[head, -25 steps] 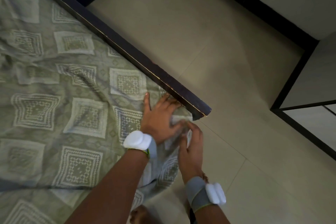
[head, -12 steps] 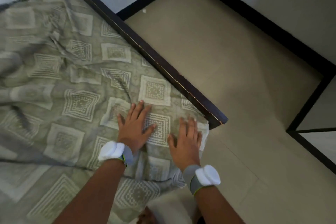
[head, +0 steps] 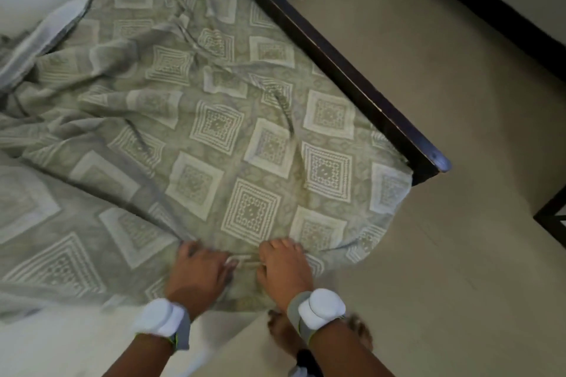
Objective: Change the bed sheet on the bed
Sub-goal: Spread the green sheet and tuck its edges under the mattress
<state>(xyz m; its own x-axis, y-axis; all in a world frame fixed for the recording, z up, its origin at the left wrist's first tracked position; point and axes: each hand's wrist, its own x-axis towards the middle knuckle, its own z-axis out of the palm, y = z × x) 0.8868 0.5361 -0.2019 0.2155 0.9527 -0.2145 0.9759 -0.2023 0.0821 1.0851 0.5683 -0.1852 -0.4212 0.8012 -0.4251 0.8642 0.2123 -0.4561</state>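
Lying rumpled across the bed [head: 361, 76] is the patterned green bed sheet [head: 232, 138], its near corner draping over the mattress corner beside the dark wooden frame, while a paler layer is showing at the far left edge, probably the mattress or another sheet; I cannot tell which. The tiled floor [head: 444, 254] is filling the right side. The left hand [head: 199, 275] and the right hand [head: 283, 268] are sitting close together at the near hem, each grip appearing to be clamped on a gathered fold of the sheet, fingers curling into the cloth; motion blur is softening the left one. Holding the hem this way is likely giving purchase to drag the sheet along or off the mattress. White wrist bands are covering both wrists, and bare feet below are being partly hidden by the arms.
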